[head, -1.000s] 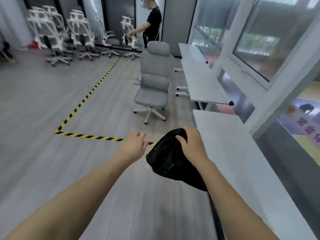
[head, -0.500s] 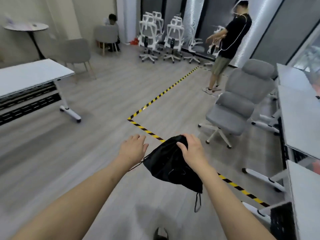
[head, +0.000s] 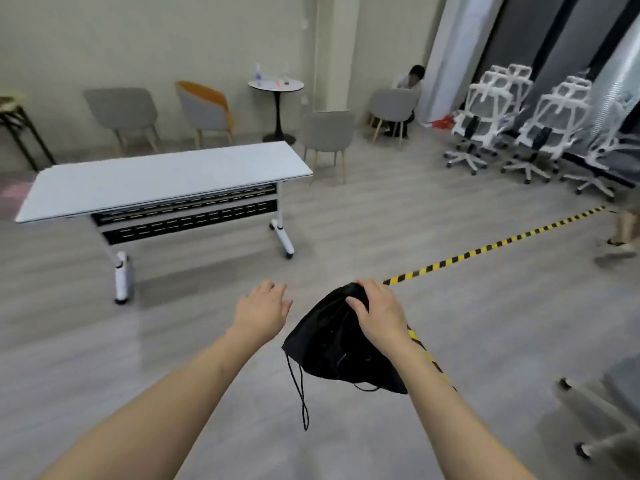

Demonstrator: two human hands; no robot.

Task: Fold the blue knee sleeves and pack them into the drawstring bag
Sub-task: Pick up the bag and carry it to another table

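The right hand (head: 377, 313) pinches the gathered top of the black bag (head: 337, 344), hanging mid-air at about five o'clock from the white table (head: 162, 178); the left hand (head: 261, 308) hovers beside it, fingers spread, holding nothing. The dangling cord (head: 299, 393) could snag. The bag looks lumpy, perhaps packed; no knee sleeves show.

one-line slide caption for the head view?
Right hand holds black bag above floor; left hand open beside it.
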